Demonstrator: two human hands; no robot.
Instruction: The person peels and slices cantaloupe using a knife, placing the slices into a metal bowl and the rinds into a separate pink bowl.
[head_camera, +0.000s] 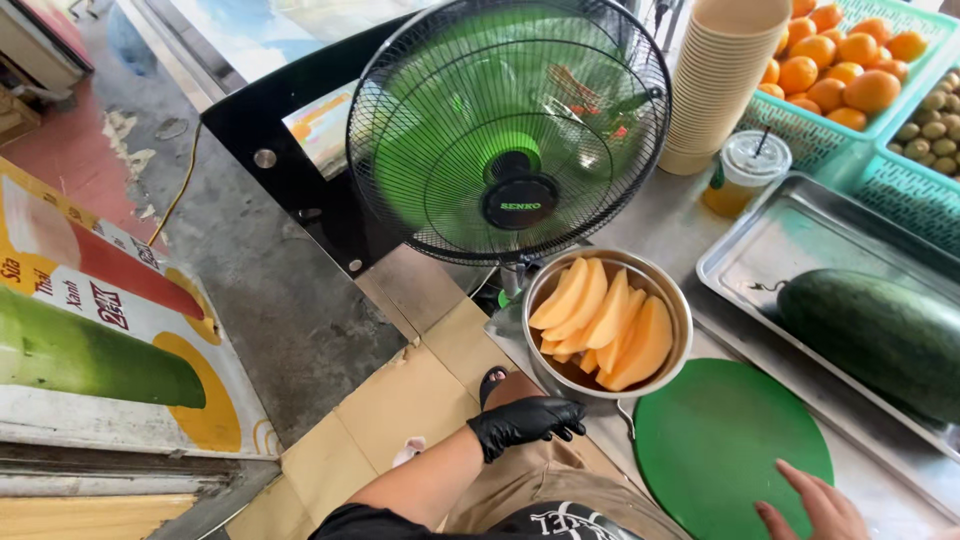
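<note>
So the gloved left hand (525, 421) hangs loosely curled, holding nothing, just below the metal bowl (683, 330) of melon slices (603, 322). The bare right hand (815, 505) lies flat and open on the green cutting board (720, 440) right of the bowl. Looks like a pause between cuts; I'd say a slice needs lifting onto the board.

A grey metal worktop (670, 225) carries everything. A round green cutting board (725, 440) lies flat at its near edge, with a steel bowl (680, 300) of orange melon slices just beside it. A steel tray (790, 235) holding a dark green watermelon sits to the right. Farther back stand a stack of beige cups (720, 80), a lidded drink cup (742, 172), a green-bladed fan (510, 130) and teal fruit baskets (810, 135).
</note>
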